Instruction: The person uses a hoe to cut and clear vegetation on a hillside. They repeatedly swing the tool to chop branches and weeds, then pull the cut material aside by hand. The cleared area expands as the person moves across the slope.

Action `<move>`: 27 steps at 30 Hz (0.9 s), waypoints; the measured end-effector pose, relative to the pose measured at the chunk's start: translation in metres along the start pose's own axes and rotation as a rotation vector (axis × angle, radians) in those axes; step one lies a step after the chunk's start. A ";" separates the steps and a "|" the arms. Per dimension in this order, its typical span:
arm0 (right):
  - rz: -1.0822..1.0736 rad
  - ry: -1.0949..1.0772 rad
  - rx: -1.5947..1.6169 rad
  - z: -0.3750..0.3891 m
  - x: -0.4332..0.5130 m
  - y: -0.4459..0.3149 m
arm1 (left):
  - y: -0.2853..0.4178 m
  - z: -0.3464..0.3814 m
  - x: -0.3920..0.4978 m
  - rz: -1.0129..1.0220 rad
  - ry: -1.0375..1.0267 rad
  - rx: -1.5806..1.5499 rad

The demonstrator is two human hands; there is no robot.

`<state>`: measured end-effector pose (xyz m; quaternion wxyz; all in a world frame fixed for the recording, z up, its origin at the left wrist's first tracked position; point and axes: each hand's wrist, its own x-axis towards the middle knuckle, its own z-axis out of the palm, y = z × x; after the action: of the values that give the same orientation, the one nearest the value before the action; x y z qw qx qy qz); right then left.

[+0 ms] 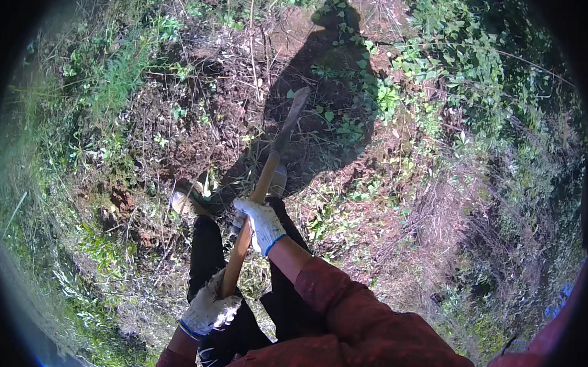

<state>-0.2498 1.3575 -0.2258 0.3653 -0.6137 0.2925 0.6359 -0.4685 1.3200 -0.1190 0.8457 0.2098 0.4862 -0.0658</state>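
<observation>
Both my hands wear white knitted work gloves with soiled patches and blue cuffs. A long wooden-handled tool [264, 182] with a narrow dark metal blade [292, 116] slants up and away in front of my legs. Lower down, my left hand [210, 307] wraps the handle near its butt end. My right hand [260, 225] grips the same handle farther up, below the blade socket. The blade appears over shaded ground; whether its tip touches the soil cannot be told. My shoes [189, 202] are partly hidden by the legs and the tool.
Dry stalks and brown soil [194, 131] lie ahead of my feet. Leafy green vines [478, 63] grow at the upper right, with dry brush [433, 222] below them. Tall grass [120, 83] stands on the left. My shadow falls across the ground ahead.
</observation>
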 end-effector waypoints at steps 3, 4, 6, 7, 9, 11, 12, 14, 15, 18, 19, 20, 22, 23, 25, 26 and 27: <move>-0.309 0.022 -0.083 -0.042 0.013 -0.074 | -0.001 0.037 0.080 -0.199 -0.167 -0.608; -0.296 0.044 -0.062 -0.058 0.014 -0.089 | 0.013 0.057 0.086 -0.158 -0.113 -0.273; -0.304 0.086 -0.002 -0.100 0.021 -0.106 | 0.049 0.101 0.102 -0.192 -0.089 0.083; -0.289 0.101 0.031 -0.117 0.022 -0.102 | 0.062 0.115 0.103 -0.262 -0.099 0.100; -0.108 0.115 0.105 -0.135 0.010 -0.075 | 0.022 0.096 0.099 -0.400 -0.144 0.187; 0.093 0.060 0.329 -0.150 -0.013 -0.044 | 0.065 0.136 0.057 -0.196 0.023 1.192; 0.143 0.019 0.367 -0.152 -0.022 -0.034 | 0.087 0.143 0.044 -0.307 -0.023 1.177; 0.224 -0.071 0.519 -0.158 -0.026 -0.030 | 0.106 0.142 0.035 -0.371 -0.098 1.202; 0.264 -0.131 0.627 -0.159 -0.026 -0.030 | 0.109 0.138 0.033 -0.303 -0.113 1.272; 0.100 -0.101 0.713 -0.168 -0.033 -0.087 | 0.126 0.151 0.068 -0.088 -0.138 1.408; 0.011 -0.009 0.724 -0.176 -0.032 -0.110 | 0.128 0.159 0.087 0.038 -0.138 1.420; -0.096 0.017 0.720 -0.191 -0.029 -0.131 | 0.132 0.173 0.110 0.084 -0.150 1.413; -0.288 0.090 0.702 -0.216 -0.023 -0.172 | 0.118 0.189 0.161 0.112 -0.142 1.378; -0.384 0.155 0.691 -0.228 -0.019 -0.190 | 0.117 0.201 0.188 0.134 -0.144 1.302; -0.528 0.241 0.576 -0.239 0.004 -0.220 | 0.119 0.208 0.236 0.222 -0.098 1.284; -0.567 0.270 0.541 -0.236 0.019 -0.234 | 0.130 0.207 0.256 0.195 -0.047 1.294; -0.609 0.304 0.510 -0.229 0.036 -0.242 | 0.136 0.201 0.272 0.168 -0.002 1.306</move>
<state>0.0805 1.3095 -0.2604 0.6293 -0.6488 0.2965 0.3085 -0.1243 1.3839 -0.2223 0.5474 0.7170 0.3276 -0.2810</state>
